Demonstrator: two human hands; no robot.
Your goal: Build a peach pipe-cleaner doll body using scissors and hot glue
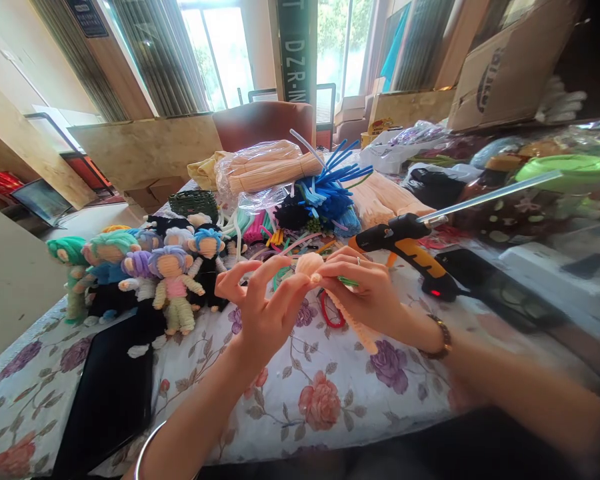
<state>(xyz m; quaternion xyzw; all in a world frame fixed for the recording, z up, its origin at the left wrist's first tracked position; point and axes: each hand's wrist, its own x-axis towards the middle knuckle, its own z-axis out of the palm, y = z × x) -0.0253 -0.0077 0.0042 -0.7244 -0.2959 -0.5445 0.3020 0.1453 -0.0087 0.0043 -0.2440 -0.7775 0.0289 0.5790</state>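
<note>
A small peach fuzzy piece (309, 264) is held up between both hands above the flowered tablecloth, with a twisted peach stem (356, 325) hanging down from it to the right. My left hand (265, 297) pinches the piece from the left with thumb and a finger, its other fingers curled above. From the right, my right hand (367, 287) closes thumb and fingers on the same piece, near the top of the stem. Red-handled scissors (332, 311) lie partly hidden behind the stem. The fingertips cover part of the piece.
Finished yarn dolls (173, 283) stand at the left behind a black tablet-like panel (107, 393). A glue gun (405, 247) with a red light is at the right. Blue stems (330, 193) and peach bundles (275, 170) lie at the back, near a green lid (565, 168).
</note>
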